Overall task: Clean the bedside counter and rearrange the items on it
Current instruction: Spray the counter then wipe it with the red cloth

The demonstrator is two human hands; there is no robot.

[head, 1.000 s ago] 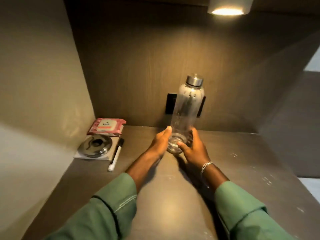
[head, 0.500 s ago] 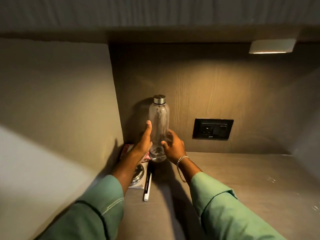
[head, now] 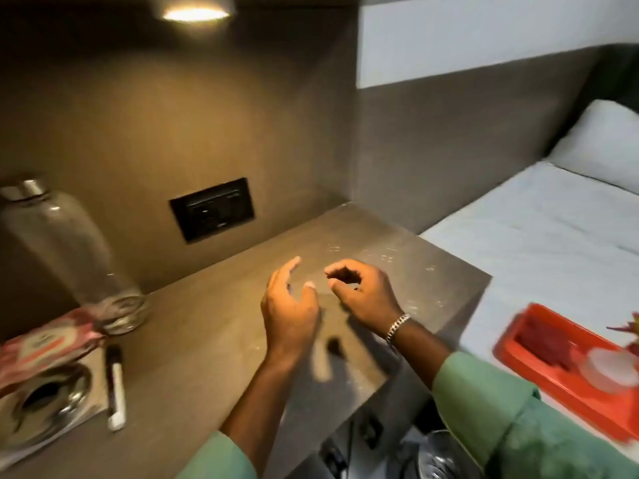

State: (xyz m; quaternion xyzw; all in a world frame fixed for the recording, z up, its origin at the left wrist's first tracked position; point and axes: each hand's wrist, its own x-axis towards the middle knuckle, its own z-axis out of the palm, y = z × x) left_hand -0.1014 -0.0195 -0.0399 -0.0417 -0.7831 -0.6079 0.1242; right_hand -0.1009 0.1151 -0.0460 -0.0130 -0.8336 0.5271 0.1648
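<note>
A clear bottle [head: 65,257] with a metal cap stands at the back left of the brown counter [head: 193,340], beside a pink wipes pack [head: 41,344]. In front of the pack lie a round metal dish [head: 41,406] on a white card and a black-and-white marker [head: 115,388]. My left hand [head: 288,309] and my right hand [head: 363,293] hover over the middle of the counter, both empty with fingers loosely curled and apart. A silver bracelet is on my right wrist.
A black wall socket [head: 212,209] sits in the back panel. A lamp [head: 195,10] glows overhead. To the right is a bed with a white sheet [head: 539,243] and pillow [head: 601,146], and an orange tray [head: 553,368] with red items on it. Dark cables lie below the counter's front edge.
Both hands let go of the bottle, which now stands at the back left by the wipes pack. The hands came back to the counter's middle and the view swung right toward the bed.
</note>
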